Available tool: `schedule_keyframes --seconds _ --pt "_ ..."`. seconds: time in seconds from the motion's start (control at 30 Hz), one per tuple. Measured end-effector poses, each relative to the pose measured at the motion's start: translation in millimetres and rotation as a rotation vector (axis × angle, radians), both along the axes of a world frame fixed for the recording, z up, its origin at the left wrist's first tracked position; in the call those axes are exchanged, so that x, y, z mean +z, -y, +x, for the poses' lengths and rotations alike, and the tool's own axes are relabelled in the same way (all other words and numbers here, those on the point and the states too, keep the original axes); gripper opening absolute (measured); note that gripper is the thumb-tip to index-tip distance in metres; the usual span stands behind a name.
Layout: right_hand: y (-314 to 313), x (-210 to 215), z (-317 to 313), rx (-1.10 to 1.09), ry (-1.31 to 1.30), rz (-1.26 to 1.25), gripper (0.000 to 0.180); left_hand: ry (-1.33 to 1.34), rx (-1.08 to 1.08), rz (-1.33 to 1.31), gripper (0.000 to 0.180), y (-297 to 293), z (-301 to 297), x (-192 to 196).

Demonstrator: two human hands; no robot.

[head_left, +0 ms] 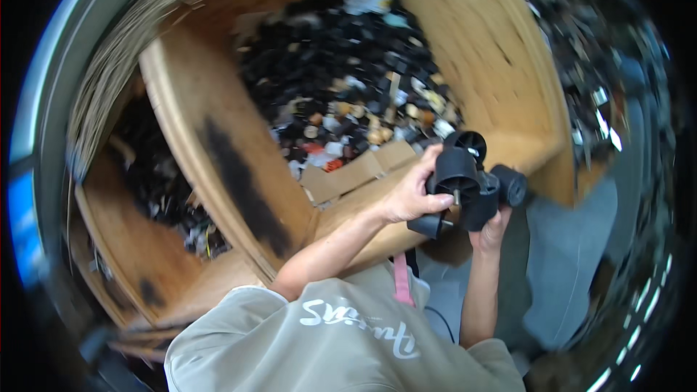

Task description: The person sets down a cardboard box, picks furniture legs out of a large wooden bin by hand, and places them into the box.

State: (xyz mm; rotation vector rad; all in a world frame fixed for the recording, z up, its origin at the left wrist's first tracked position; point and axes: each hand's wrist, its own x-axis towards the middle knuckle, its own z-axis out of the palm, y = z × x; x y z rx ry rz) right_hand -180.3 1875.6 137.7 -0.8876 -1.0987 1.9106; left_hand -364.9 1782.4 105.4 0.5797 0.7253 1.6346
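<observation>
Several black plastic furniture legs (pixel 456 174) are bunched between my two hands, short and round, some with ribbed hollow ends and metal studs sticking out. My left hand (pixel 417 192) is closed on the left side of the bunch, thumb across the front below a stud. From beneath, my right hand (pixel 492 231) grips the right side; the legs partly cover its fingers. One more black leg (pixel 510 185) juts out at the right of the bunch. All of it is held over the front edge of a wooden bin (pixel 479 43).
The bin holds a heap of mostly black small parts (pixel 327 65) with wooden and white pieces and a cardboard strip (pixel 356 172). Another wooden bin with dark parts (pixel 156 167) stands at left. More parts (pixel 573 51) lie beyond the right wall. A grey sheet (pixel 566 261) is at lower right.
</observation>
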Motion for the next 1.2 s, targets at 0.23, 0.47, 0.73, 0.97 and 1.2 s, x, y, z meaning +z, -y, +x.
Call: schedule_keyframes --seconds 0.23,0.47,0.73,0.97,1.2 --pt "96 53 182 -0.498 0.177 -0.028 0.092 -0.029 -0.502 -0.116 0.065 -4 181 28" --pt "131 -99 309 -0.641 0.432 -0.369 0.095 0.069 -0.775 -0.702 0.084 -26 308 -98" --pt "101 -173 378 -0.649 0.809 -0.462 0.098 -0.563 -0.508 -0.251 0.06 -39 304 -98" --pt "11 -50 218 -0.427 0.76 0.11 0.052 -0.733 0.216 -0.07 0.027 10 83 9" --pt "-49 22 -54 0.671 0.792 0.646 0.047 -0.847 0.032 -1.334 0.057 123 -17 -297"
